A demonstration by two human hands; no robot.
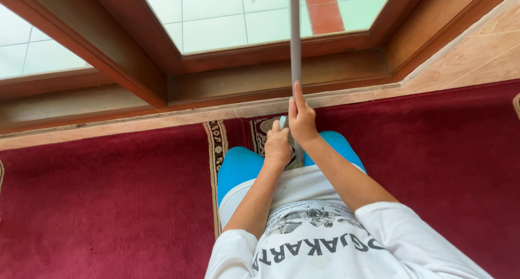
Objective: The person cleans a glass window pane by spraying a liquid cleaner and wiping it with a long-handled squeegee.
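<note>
Both hands grip a grey pole (295, 46) upright over the red carpet (108, 203): left hand (278, 146) fist-closed low, right hand (301, 119) wrapped above w/ index finger up the shaft, its top past the wooden frame (271, 84) onto the glass (227, 19); no pkgs/labels seen.

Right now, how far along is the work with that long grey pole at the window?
Done: nothing shows as finished; the window glass gives no sign either way. In hand: both hands grip the grey pole, the right hand higher with its forefinger along the shaft, the left hand lower, and the pole runs up past the wooden window frame and out of view. Left: cannot tell, since the pole's head is out of view.
</note>
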